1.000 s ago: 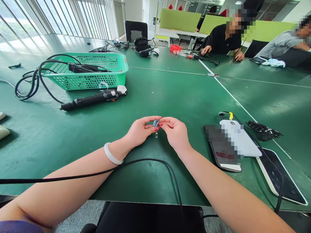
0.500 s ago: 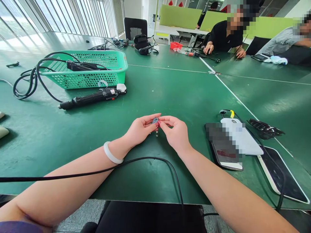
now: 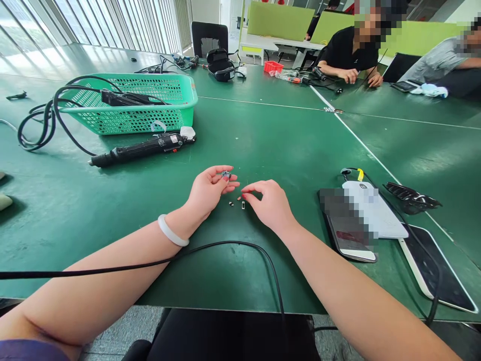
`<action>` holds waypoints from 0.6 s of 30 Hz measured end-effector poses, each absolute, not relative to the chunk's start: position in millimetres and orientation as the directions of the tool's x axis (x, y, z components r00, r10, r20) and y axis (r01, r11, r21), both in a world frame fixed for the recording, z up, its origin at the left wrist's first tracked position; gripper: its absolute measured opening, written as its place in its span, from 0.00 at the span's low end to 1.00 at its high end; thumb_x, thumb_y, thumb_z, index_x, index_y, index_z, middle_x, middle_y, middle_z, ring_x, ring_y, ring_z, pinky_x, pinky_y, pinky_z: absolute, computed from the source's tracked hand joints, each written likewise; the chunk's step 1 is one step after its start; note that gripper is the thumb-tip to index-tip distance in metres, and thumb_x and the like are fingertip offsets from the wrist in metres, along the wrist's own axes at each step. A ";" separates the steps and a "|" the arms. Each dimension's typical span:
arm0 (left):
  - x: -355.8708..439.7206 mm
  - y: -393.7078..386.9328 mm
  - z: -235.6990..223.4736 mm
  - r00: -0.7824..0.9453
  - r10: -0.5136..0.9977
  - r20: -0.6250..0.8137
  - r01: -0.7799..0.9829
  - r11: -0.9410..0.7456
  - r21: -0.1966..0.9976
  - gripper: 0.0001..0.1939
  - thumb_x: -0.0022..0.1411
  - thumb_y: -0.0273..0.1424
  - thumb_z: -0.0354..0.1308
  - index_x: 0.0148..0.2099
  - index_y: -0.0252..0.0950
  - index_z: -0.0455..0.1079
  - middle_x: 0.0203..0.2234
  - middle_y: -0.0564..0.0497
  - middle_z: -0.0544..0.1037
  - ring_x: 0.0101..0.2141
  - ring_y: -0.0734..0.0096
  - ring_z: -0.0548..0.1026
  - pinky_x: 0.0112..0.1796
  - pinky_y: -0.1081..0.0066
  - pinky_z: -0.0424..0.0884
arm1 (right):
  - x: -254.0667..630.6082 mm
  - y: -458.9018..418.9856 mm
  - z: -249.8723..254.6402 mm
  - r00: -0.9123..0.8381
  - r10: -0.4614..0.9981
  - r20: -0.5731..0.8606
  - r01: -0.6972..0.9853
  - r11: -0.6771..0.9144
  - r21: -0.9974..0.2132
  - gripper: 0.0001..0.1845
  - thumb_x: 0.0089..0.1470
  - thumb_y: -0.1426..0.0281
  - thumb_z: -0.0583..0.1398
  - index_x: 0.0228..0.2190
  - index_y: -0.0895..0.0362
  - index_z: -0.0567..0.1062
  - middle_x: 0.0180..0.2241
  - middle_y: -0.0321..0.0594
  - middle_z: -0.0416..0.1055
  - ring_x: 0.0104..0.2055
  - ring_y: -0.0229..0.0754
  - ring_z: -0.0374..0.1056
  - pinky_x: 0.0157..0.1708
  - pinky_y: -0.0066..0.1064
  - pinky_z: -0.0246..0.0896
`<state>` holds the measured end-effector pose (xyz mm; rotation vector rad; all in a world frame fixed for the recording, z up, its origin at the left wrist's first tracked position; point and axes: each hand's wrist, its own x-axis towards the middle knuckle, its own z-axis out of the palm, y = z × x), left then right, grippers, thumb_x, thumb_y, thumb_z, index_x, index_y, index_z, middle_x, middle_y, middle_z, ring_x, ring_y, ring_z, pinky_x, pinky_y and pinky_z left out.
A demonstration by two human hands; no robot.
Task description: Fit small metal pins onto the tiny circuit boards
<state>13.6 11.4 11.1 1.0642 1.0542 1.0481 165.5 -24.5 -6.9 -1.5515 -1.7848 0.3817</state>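
My left hand (image 3: 210, 188) is closed on a small grey, square-looking electronic part (image 3: 225, 174), pinched between thumb and fingers above the table. To its right, my right hand (image 3: 271, 203) has its thumb and index finger brought close together, low over the green tabletop. Whatever it may hold at the fingertips is too small to make out. Under the fingertips lies a tiny pale rectangular piece (image 3: 243, 205). Slightly left of that are tiny dark and silvery bits (image 3: 231, 204). A gap separates the two hands.
A black electric screwdriver (image 3: 139, 149) lies before a green plastic basket (image 3: 143, 120) with cables. Phones (image 3: 347, 225) and black sunglasses (image 3: 411, 196) sit at right. A black cable (image 3: 112, 267) crosses over my left forearm. Two people are across the table.
My hands have come apart. The left moved left and slightly away with the electronic part, while the right stayed near the tiny pieces. The seated person's hand across the table shifted.
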 end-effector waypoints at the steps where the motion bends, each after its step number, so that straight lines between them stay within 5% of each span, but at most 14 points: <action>1: 12.9 12.1 10.8 0.167 0.975 -0.147 -0.152 0.173 0.973 0.10 0.60 0.22 0.54 0.44 0.31 0.69 0.33 0.47 0.78 0.32 0.73 0.79 0.39 0.71 0.74 | 165.3 -23.5 -8.7 -0.054 0.946 0.320 0.763 0.246 -0.598 0.04 0.49 0.70 0.62 0.29 0.51 0.78 0.33 0.38 0.77 0.39 0.45 0.66 0.41 0.40 0.60; 8: 11.0 14.0 3.6 0.214 0.963 -0.162 -0.169 0.200 0.965 0.13 0.58 0.23 0.57 0.47 0.32 0.67 0.37 0.46 0.78 0.32 0.75 0.78 0.40 0.71 0.73 | 160.2 -16.3 -15.1 -0.164 0.941 0.295 0.875 0.276 -0.398 0.07 0.52 0.71 0.60 0.24 0.54 0.77 0.28 0.40 0.75 0.34 0.44 0.64 0.36 0.39 0.57; 18: 11.7 13.7 2.7 0.308 0.929 -0.206 -0.223 0.281 0.934 0.11 0.62 0.23 0.52 0.48 0.31 0.67 0.39 0.45 0.78 0.35 0.74 0.79 0.44 0.71 0.73 | 170.0 -26.7 2.6 0.039 0.886 0.462 0.654 0.326 -0.682 0.08 0.54 0.70 0.57 0.30 0.52 0.77 0.31 0.34 0.77 0.34 0.40 0.70 0.37 0.34 0.64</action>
